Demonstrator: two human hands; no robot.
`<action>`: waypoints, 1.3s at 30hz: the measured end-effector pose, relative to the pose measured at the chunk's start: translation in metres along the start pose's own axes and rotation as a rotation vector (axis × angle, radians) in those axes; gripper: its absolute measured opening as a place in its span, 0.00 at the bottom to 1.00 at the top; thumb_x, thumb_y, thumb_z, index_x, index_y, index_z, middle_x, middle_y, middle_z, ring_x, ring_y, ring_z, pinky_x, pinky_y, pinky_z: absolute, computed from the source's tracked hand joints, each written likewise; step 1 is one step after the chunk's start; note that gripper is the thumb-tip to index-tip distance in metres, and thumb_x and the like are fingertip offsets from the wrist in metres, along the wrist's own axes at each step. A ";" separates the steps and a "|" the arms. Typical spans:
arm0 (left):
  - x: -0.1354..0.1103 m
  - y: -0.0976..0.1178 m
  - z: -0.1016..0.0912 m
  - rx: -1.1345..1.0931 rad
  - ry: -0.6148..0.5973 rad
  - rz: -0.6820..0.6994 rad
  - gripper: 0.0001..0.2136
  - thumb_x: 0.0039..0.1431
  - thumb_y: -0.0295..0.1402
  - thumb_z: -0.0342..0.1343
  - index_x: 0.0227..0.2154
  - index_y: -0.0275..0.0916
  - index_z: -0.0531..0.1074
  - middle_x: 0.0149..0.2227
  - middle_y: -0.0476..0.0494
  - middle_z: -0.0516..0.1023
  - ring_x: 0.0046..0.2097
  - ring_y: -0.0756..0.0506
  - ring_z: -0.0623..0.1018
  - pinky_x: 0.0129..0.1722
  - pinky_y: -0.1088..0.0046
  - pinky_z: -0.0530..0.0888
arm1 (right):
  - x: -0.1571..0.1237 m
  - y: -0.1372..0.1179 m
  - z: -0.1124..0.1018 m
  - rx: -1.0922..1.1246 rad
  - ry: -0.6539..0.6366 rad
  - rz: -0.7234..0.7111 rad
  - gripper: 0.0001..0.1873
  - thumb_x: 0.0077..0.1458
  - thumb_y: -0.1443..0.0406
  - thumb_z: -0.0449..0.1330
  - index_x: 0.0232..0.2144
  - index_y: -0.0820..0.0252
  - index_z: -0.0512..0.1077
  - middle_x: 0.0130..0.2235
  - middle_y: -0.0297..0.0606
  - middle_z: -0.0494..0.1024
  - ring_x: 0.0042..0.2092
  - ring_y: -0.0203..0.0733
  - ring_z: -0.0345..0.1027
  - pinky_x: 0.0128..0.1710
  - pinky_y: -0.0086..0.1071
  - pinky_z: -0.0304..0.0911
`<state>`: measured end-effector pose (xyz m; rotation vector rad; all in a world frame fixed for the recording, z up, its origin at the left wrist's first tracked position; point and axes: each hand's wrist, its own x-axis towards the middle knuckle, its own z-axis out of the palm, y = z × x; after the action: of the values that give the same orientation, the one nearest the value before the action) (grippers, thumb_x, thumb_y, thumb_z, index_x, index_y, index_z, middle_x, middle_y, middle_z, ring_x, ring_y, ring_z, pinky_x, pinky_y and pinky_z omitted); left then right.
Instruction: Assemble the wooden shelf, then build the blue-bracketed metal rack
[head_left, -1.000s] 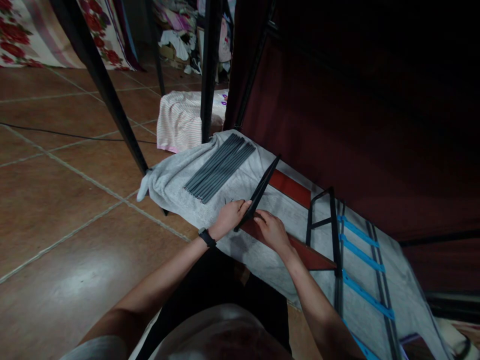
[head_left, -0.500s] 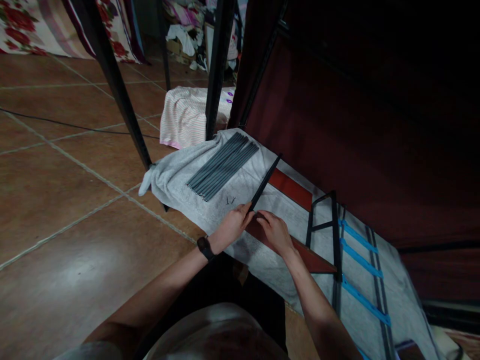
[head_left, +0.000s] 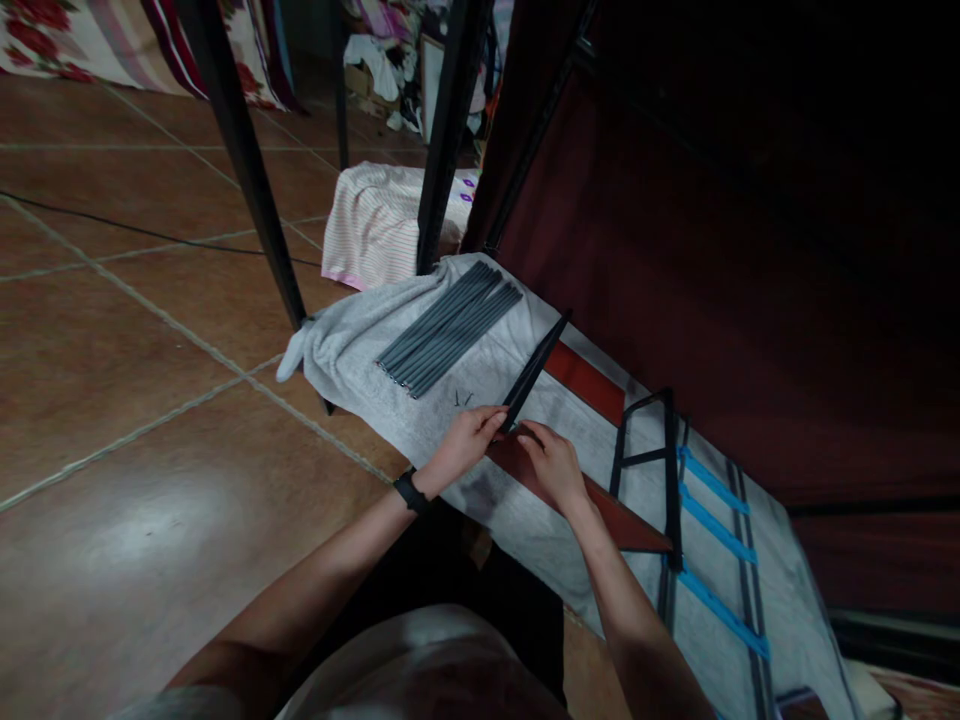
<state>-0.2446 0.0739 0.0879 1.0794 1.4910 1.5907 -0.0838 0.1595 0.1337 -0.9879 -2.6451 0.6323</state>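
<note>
Left hand: the left hand (head_left: 471,440) is pinching the near end of a slim black frame (head_left: 538,370), thumb and fingers closing on it.
Right hand: the right hand (head_left: 553,462) is curling its fingers just beside that end; whether they are holding anything, I cannot tell.
Black frame: straight, narrow bars are slanting away from the fingertips.
Shapes: smooth grey rods (head_left: 439,320) are lying side by side; flat reddish boards (head_left: 626,520) are reaching toward an angular dark frame (head_left: 673,480).
Edges: soft grey cloth (head_left: 360,345) is draping toward tiled floor (head_left: 180,420).
Room: cloth is showing between rods and black frame.
</note>
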 end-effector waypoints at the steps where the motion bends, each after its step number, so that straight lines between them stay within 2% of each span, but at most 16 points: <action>1: 0.002 -0.001 0.000 -0.029 -0.005 -0.018 0.17 0.66 0.41 0.50 0.45 0.36 0.78 0.38 0.43 0.83 0.33 0.47 0.81 0.33 0.72 0.76 | 0.000 0.000 0.000 0.009 0.005 -0.001 0.17 0.65 0.62 0.53 0.52 0.53 0.75 0.53 0.40 0.79 0.54 0.45 0.74 0.57 0.41 0.67; 4: 0.006 -0.001 0.002 -0.085 0.012 -0.047 0.13 0.64 0.38 0.53 0.41 0.36 0.78 0.35 0.45 0.81 0.31 0.48 0.80 0.31 0.74 0.75 | -0.001 -0.001 0.001 0.035 0.016 0.002 0.16 0.64 0.62 0.54 0.51 0.54 0.75 0.52 0.40 0.80 0.53 0.45 0.74 0.57 0.41 0.67; 7: 0.006 0.002 0.005 -0.067 0.027 -0.014 0.09 0.62 0.36 0.54 0.37 0.37 0.76 0.31 0.47 0.79 0.30 0.49 0.79 0.32 0.74 0.75 | -0.001 -0.002 0.000 0.047 0.018 0.008 0.16 0.65 0.62 0.53 0.50 0.54 0.75 0.52 0.40 0.80 0.53 0.45 0.74 0.57 0.41 0.67; 13: 0.006 0.006 0.005 -0.013 0.014 -0.037 0.10 0.64 0.38 0.52 0.35 0.38 0.75 0.28 0.48 0.78 0.30 0.48 0.78 0.31 0.74 0.74 | 0.000 -0.005 -0.001 0.057 0.000 0.021 0.15 0.64 0.64 0.54 0.50 0.51 0.75 0.52 0.37 0.80 0.52 0.44 0.74 0.56 0.40 0.67; 18: 0.006 0.007 0.002 0.241 0.019 0.087 0.15 0.67 0.40 0.49 0.34 0.38 0.77 0.32 0.45 0.80 0.34 0.46 0.78 0.36 0.71 0.72 | 0.000 -0.002 0.001 0.045 0.009 0.029 0.15 0.63 0.63 0.54 0.50 0.52 0.75 0.51 0.38 0.80 0.52 0.44 0.75 0.55 0.40 0.68; 21: 0.005 0.009 0.001 0.364 0.005 0.167 0.16 0.70 0.39 0.45 0.36 0.37 0.76 0.35 0.42 0.80 0.37 0.45 0.78 0.40 0.69 0.72 | 0.001 0.000 0.002 0.057 0.005 0.007 0.16 0.63 0.63 0.54 0.51 0.53 0.74 0.52 0.39 0.80 0.53 0.44 0.74 0.56 0.40 0.67; 25: 0.006 0.011 -0.001 0.583 -0.003 0.143 0.16 0.71 0.38 0.43 0.36 0.38 0.75 0.34 0.41 0.79 0.36 0.44 0.78 0.39 0.69 0.70 | 0.000 -0.002 0.001 0.055 -0.003 0.018 0.16 0.64 0.64 0.54 0.52 0.54 0.74 0.52 0.39 0.80 0.54 0.44 0.73 0.58 0.40 0.65; 30: 0.016 0.010 -0.005 0.771 -0.042 0.097 0.21 0.70 0.44 0.42 0.31 0.39 0.75 0.30 0.39 0.79 0.35 0.41 0.79 0.35 0.68 0.68 | -0.001 -0.006 0.001 0.041 -0.008 0.019 0.16 0.65 0.63 0.53 0.52 0.53 0.73 0.53 0.38 0.79 0.55 0.44 0.73 0.58 0.40 0.65; 36: 0.023 0.006 -0.007 0.684 -0.090 0.063 0.27 0.70 0.49 0.39 0.24 0.39 0.73 0.25 0.41 0.76 0.30 0.44 0.76 0.32 0.70 0.66 | -0.001 -0.009 -0.001 0.047 0.014 0.005 0.15 0.65 0.64 0.53 0.51 0.52 0.74 0.52 0.36 0.80 0.54 0.43 0.74 0.57 0.38 0.66; 39: 0.020 0.006 -0.007 0.602 -0.038 0.060 0.24 0.70 0.48 0.39 0.27 0.39 0.71 0.25 0.44 0.74 0.29 0.45 0.75 0.32 0.71 0.66 | -0.001 -0.011 -0.002 0.074 0.014 0.009 0.15 0.65 0.64 0.54 0.51 0.51 0.74 0.52 0.35 0.80 0.54 0.41 0.74 0.57 0.37 0.65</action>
<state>-0.2585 0.0887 0.0956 1.4777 1.9885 1.1659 -0.0888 0.1523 0.1408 -0.9798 -2.5866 0.7171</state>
